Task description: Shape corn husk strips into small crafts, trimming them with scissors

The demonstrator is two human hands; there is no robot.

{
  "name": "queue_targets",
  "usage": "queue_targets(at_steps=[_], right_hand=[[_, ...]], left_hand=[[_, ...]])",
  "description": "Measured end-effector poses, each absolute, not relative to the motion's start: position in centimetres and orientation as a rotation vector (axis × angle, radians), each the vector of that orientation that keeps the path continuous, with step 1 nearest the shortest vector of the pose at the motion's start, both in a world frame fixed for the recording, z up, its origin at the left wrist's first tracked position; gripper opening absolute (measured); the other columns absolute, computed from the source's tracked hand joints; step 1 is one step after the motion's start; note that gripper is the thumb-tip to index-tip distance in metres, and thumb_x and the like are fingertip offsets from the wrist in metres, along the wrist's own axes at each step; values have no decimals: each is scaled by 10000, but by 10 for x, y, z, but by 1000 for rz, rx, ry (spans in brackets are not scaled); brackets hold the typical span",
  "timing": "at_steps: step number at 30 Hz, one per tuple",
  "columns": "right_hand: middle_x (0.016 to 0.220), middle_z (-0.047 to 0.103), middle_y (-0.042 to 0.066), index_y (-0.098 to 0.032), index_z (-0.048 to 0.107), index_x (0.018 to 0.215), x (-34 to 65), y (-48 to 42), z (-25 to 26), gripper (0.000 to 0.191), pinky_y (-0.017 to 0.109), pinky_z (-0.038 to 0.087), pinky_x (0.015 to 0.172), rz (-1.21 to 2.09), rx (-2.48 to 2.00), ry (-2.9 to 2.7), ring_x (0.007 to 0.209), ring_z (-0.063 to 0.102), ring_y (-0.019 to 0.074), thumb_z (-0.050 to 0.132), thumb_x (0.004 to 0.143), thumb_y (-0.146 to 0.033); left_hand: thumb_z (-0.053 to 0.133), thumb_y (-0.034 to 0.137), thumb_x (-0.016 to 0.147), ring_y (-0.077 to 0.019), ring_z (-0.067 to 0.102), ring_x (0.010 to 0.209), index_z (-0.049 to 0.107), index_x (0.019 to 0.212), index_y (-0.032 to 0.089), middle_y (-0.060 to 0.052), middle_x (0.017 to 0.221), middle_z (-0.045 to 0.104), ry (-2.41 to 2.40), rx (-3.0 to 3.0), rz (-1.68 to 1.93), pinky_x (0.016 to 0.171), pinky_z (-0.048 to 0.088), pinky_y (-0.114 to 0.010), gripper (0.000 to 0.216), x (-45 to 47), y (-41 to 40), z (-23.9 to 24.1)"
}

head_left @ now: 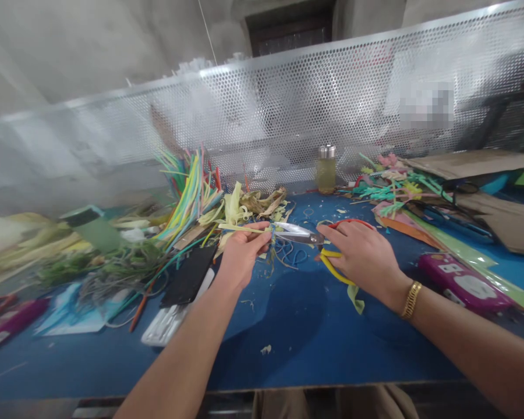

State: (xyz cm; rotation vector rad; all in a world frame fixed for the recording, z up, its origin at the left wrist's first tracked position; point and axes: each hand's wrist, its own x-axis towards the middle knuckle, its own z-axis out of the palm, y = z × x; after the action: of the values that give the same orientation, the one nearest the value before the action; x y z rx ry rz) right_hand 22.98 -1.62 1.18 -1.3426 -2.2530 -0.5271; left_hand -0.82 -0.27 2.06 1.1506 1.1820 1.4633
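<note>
I'm seeing the blue tabletop [314, 355] lying largely open from the scissors [311, 238] to its near edge, with a few pale scraps [266, 349] dotting that stretch. Beyond the scissors, a perforated metal screen [332, 99] is bounding the far side. I'm counting one capped bottle [326, 174] standing beyond the scissors, one flat black slab [188, 276] lying left of and nearer than them, and one purple device [463, 282] sitting right of and nearer than them. The single pair of scissors is spanning the space between two hands: the right hand [362, 250] is gripping the red and yellow handles, while the left hand [247, 247] is pinching a pale strip [233, 227] right by the blade tips.
</note>
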Motion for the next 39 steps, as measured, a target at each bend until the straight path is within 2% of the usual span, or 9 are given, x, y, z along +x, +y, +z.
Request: queue_targets(at_steps=[10, 19, 24, 29, 36, 39], right_hand=[[909, 633, 87, -228, 549, 1269, 228, -19, 13, 456, 282, 334, 661, -563, -1358, -2250, 820, 530, 201, 532, 860, -428], [910, 639, 84, -235, 541, 1272, 227, -20, 12, 442, 277, 321, 628, -586, -1378, -2259, 802, 540, 193, 536, 859, -389], [905, 647, 80, -233, 537, 1274, 226, -21, 13, 425, 275, 325, 619, -561, -1391, -2276, 790, 545, 188, 510, 875, -380], [897, 655, 82, -228, 549, 1257, 226, -22, 14, 409, 272, 341, 635, -533, -1395, -2291, 796, 553, 188, 508, 875, -368], [887, 665, 84, -198, 577, 1216, 228, -23, 16, 380, 279, 370, 665, -488, -1371, -2319, 800, 579, 196, 529, 865, -335], [834, 674, 66, -204, 619, 1135, 226, -21, 16, 336, 269, 378, 643, -343, -1347, -2253, 755, 593, 186, 543, 861, -383]], left_hand=[[789, 296, 618, -89, 536, 603, 713, 961, 148, -15, 725, 641, 1202, 1227, 1428, 594, 451, -226, 382, -9, -3, 17], [761, 312, 645, -99, 555, 656, 725, 801, 144, -82, 1018, 677, 1271, 1356, 1437, 609, 466, -232, 232, -7, -5, 20], [756, 289, 643, -123, 570, 667, 731, 809, 151, -73, 915, 693, 1311, 1410, 1456, 603, 450, -237, 217, -6, -8, 24], [759, 280, 631, -108, 543, 603, 732, 758, 147, -76, 955, 692, 1322, 1461, 1502, 571, 426, -240, 186, -6, -9, 26], [758, 268, 642, -112, 536, 588, 721, 959, 164, -34, 766, 679, 1310, 1429, 1497, 563, 412, -239, 336, -7, -9, 27], [763, 282, 642, -107, 527, 596, 721, 960, 166, -22, 736, 659, 1302, 1395, 1506, 559, 400, -234, 340, -7, -9, 26]])
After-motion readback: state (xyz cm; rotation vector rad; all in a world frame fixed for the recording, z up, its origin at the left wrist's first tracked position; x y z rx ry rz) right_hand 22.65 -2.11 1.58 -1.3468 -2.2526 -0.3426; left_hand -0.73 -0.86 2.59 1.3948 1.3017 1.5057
